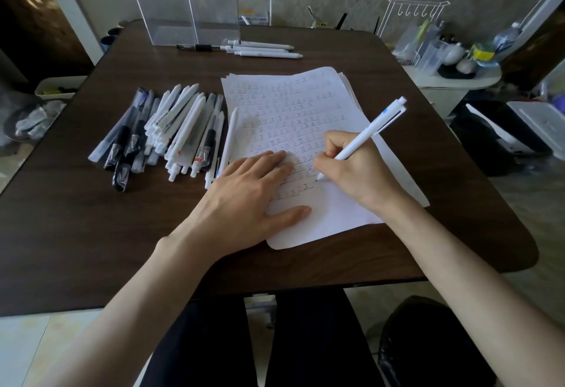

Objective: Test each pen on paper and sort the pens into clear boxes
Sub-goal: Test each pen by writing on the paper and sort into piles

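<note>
A test stroke is in hand: a white pen (367, 134) is clamped between the curled fingers and thumb of the right hand (351, 169), and its tip is set on the near part of the paper (305, 102), beside rows of written marks. The sheet is pressed flat by the left hand (244, 194), its fingers straight. Next, it is judged, the mark must be read and the pen carried across to the clear boxes (183, 4) at the far edge of the table (91, 234). Nothing can be made out inside them (the walls are see-through). A few pens (263, 50) lie just beside their base. A pile of pens (171, 130), presumably untested, lies left of the paper.
</note>
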Action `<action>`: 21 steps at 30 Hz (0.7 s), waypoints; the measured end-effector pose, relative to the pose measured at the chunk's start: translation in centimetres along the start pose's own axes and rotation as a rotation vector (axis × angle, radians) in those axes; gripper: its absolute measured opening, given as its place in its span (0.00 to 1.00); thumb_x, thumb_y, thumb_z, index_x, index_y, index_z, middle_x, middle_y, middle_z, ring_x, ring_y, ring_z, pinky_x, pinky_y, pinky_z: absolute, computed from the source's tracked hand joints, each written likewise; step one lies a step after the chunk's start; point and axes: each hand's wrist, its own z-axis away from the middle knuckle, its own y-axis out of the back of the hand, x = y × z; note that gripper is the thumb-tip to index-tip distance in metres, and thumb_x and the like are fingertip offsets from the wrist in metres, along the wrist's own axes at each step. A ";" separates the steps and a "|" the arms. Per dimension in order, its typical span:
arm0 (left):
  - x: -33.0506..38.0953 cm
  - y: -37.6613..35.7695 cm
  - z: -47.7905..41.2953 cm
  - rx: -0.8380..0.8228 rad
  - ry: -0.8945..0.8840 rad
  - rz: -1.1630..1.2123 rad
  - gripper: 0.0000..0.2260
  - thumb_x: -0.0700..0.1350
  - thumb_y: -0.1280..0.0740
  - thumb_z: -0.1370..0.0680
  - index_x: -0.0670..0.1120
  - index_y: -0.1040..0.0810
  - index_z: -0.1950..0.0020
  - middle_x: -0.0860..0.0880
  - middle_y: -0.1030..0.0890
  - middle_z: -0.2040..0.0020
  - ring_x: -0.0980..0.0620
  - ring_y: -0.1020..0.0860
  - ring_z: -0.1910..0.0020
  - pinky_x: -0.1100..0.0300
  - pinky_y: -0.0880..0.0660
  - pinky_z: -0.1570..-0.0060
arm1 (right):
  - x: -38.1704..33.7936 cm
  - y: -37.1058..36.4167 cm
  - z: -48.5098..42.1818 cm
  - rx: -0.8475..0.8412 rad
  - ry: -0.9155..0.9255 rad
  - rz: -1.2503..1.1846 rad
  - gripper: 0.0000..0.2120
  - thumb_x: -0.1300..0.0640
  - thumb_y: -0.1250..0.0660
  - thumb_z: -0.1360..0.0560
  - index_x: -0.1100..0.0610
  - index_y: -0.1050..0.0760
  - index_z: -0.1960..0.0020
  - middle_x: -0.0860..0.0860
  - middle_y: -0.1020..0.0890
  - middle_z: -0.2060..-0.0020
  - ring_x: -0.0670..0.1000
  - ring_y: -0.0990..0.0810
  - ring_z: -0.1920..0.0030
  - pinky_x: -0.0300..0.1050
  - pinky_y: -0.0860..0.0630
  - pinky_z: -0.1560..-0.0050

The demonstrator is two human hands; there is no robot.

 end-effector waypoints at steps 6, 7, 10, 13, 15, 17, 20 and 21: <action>0.1 0.2 0.0 -0.001 0.008 0.000 0.40 0.71 0.54 0.30 0.49 0.38 0.26 0.52 0.39 0.25 0.55 0.43 0.27 0.65 0.53 0.34 | -0.2 0.0 0.1 -0.014 -0.021 0.039 0.17 0.71 0.35 0.30 0.60 0.39 0.70 0.52 0.40 0.75 0.39 0.30 0.79 0.26 0.38 0.75; 0.1 0.2 0.0 -0.002 0.010 0.002 0.40 0.71 0.54 0.31 0.49 0.38 0.26 0.52 0.39 0.25 0.55 0.43 0.27 0.65 0.54 0.34 | -0.1 0.0 0.1 -0.012 -0.024 0.044 0.16 0.71 0.35 0.30 0.60 0.40 0.70 0.53 0.41 0.75 0.39 0.30 0.79 0.27 0.39 0.76; 0.2 0.2 0.0 -0.005 0.017 0.005 0.40 0.72 0.55 0.31 0.50 0.38 0.26 0.53 0.40 0.25 0.55 0.44 0.27 0.66 0.54 0.35 | 0.0 0.1 0.0 -0.005 -0.024 0.026 0.15 0.70 0.35 0.30 0.62 0.39 0.70 0.55 0.41 0.74 0.41 0.33 0.79 0.29 0.38 0.76; 0.1 0.2 0.0 -0.003 0.020 0.007 0.40 0.72 0.55 0.32 0.50 0.39 0.26 0.53 0.40 0.25 0.56 0.45 0.27 0.67 0.55 0.35 | -0.1 0.1 0.1 -0.004 -0.010 0.027 0.16 0.71 0.36 0.29 0.61 0.39 0.70 0.54 0.41 0.74 0.40 0.33 0.79 0.26 0.38 0.75; 0.1 0.2 0.0 -0.005 0.017 0.006 0.40 0.72 0.55 0.31 0.50 0.39 0.26 0.53 0.41 0.25 0.56 0.45 0.27 0.67 0.55 0.35 | -0.1 0.1 0.1 0.000 -0.003 0.023 0.18 0.72 0.36 0.29 0.59 0.41 0.70 0.53 0.42 0.74 0.40 0.34 0.79 0.26 0.38 0.76; 0.2 0.2 0.0 -0.005 0.013 0.008 0.40 0.72 0.55 0.31 0.50 0.39 0.26 0.53 0.40 0.25 0.56 0.44 0.27 0.66 0.55 0.35 | 0.1 0.1 0.0 -0.009 -0.009 0.021 0.17 0.71 0.36 0.29 0.61 0.40 0.70 0.54 0.40 0.75 0.40 0.32 0.79 0.27 0.37 0.75; 0.2 0.2 0.0 -0.003 0.018 0.011 0.41 0.72 0.55 0.32 0.50 0.38 0.26 0.53 0.40 0.25 0.56 0.44 0.27 0.67 0.55 0.35 | 0.4 0.0 0.0 -0.027 -0.031 0.047 0.15 0.68 0.34 0.28 0.66 0.38 0.68 0.55 0.38 0.75 0.41 0.31 0.79 0.31 0.36 0.76; 0.2 0.2 0.0 -0.002 0.018 0.013 0.41 0.72 0.55 0.32 0.50 0.38 0.26 0.53 0.40 0.25 0.56 0.44 0.27 0.67 0.55 0.35 | 0.4 0.0 0.1 -0.029 -0.036 0.052 0.15 0.69 0.34 0.29 0.66 0.38 0.69 0.55 0.38 0.75 0.41 0.31 0.80 0.31 0.37 0.76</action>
